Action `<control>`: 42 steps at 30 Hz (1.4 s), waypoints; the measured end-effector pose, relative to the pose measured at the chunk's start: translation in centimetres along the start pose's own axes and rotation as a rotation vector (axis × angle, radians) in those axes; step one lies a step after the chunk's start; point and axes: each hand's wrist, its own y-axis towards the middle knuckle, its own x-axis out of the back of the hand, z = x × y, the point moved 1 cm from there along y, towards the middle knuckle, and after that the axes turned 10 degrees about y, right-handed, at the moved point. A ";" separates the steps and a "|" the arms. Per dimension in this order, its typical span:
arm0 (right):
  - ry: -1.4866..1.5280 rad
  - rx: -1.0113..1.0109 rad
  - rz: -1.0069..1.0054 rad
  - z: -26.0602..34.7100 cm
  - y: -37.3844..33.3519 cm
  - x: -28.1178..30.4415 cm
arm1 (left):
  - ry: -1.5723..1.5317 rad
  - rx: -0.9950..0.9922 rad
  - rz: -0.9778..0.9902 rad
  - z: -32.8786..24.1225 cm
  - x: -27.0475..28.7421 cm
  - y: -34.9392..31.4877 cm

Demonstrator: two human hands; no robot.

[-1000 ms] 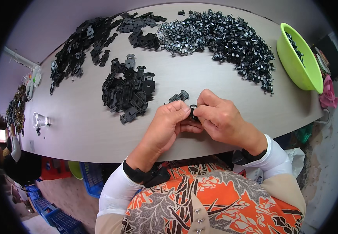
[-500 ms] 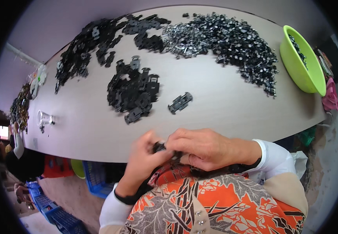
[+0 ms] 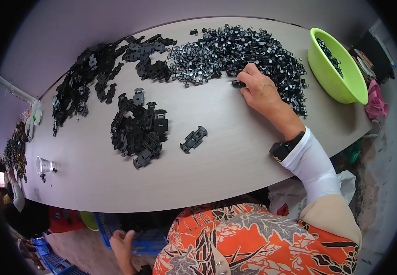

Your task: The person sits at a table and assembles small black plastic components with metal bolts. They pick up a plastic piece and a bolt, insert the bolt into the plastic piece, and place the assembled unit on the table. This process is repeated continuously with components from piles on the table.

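Note:
My right hand reaches over the near edge of a pile of small black wheel-and-axle pieces with shiny silver faces. Its fingers are pinched on a small black wheel piece. Down at the lower left, my left hand hangs over a blue plastic crate, thumb and fingers apart, with nothing seen in it. Between the hands, one dark toy-car chassis lies alone on the table, right of a heap of similar black chassis.
A larger mass of black chassis parts spreads at the back left. A lime-green basin holding dark pieces stands at the right. A clear cup lies on its side at the left. Farther left, another person's arm shows beside another pile.
Both hands have parted from the small dark part they worked on near my body. My right hand has moved forward to the wheel pile; my left has dropped to the crate.

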 end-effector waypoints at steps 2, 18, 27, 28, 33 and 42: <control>0.072 0.011 0.069 1.6 0.0 0.3 | -0.285 0.065 0.075 -6.9 3.5 -0.1; 0.215 0.056 -0.020 2.8 -0.2 0.1 | 0.246 -1.102 -0.020 -35.6 -1.3 7.3; 0.149 0.378 -0.114 3.4 6.0 -5.3 | -0.502 -0.732 0.531 -36.0 -2.6 10.2; 0.125 0.381 -0.083 2.9 6.4 -5.7 | -0.625 -0.636 0.666 -35.9 -2.9 10.5; 0.309 0.321 -0.080 4.0 6.6 -5.2 | -0.914 -0.458 0.896 -35.3 -2.6 11.1; 0.381 0.279 0.213 5.5 -3.1 -1.9 | -1.004 -0.332 0.788 -35.2 -3.1 11.2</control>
